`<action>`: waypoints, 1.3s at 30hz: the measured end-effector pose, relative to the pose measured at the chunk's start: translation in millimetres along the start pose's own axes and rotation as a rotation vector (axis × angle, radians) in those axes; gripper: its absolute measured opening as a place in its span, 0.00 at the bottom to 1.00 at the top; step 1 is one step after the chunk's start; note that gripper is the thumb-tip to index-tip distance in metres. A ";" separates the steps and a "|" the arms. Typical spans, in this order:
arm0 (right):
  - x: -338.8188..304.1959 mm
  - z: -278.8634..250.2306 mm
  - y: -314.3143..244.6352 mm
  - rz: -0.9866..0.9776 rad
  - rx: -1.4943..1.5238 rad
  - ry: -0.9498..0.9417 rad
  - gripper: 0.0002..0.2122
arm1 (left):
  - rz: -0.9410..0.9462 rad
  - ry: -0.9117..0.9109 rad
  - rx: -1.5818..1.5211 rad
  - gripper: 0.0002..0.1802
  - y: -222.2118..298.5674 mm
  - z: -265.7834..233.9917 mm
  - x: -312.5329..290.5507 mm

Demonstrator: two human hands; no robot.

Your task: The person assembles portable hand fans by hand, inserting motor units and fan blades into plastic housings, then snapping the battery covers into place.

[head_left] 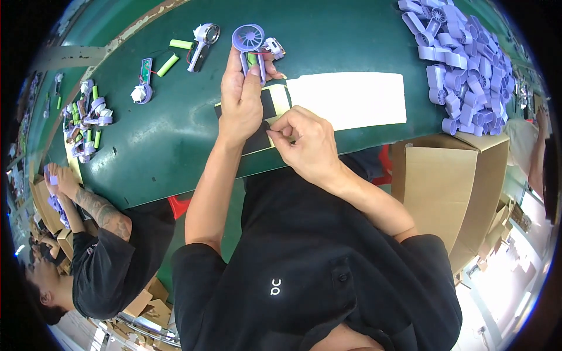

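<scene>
My left hand (239, 108) grips a purple handheld fan housing (248, 38) upright over the table. A green battery (252, 59) lies inside its handle, and a small motor part (273, 48) hangs beside it on a red wire. Close below, my right hand (309, 143) pinches the edge of a small black piece (264, 126) at a dark sheet (256, 142) with a pale yellow backing. My left wrist covers part of that sheet. Right of it lies a blank pale sheet (351, 99).
Purple housings are heaped in a pile (468, 70) at the far right, above an open cardboard box (439, 193). On the green table (181, 117) lie another fan assembly (204, 44), loose batteries (168, 65) and a cluster of parts (88, 120). A co-worker (111, 257) works at the left.
</scene>
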State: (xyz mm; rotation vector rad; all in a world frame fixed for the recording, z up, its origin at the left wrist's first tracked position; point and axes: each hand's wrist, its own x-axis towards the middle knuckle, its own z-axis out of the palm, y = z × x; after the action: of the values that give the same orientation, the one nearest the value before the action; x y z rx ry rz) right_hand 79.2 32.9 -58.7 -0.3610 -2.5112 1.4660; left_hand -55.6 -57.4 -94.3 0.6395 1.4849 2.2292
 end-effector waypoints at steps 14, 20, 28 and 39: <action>61.2 -143.6 -52.9 0.015 0.165 -0.184 0.07 | -0.059 -0.121 0.141 0.28 34.5 43.1 -2.7; 86.5 -158.6 -65.1 0.053 0.064 -0.355 0.08 | -0.149 -0.183 0.182 0.37 44.3 67.1 -6.1; 94.7 -159.2 -59.9 0.122 -0.061 -0.334 0.08 | -0.046 -0.219 0.320 0.39 43.9 79.4 -5.6; 87.3 -156.2 -61.4 0.118 0.066 -0.267 0.06 | 0.006 -0.213 0.453 0.41 39.7 84.2 -7.1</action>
State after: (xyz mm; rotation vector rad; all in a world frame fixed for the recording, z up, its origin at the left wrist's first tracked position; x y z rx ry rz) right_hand 37.2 159.6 75.4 -0.3271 -2.6759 1.7428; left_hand -4.7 -12.4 -30.3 0.9819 1.8833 1.7639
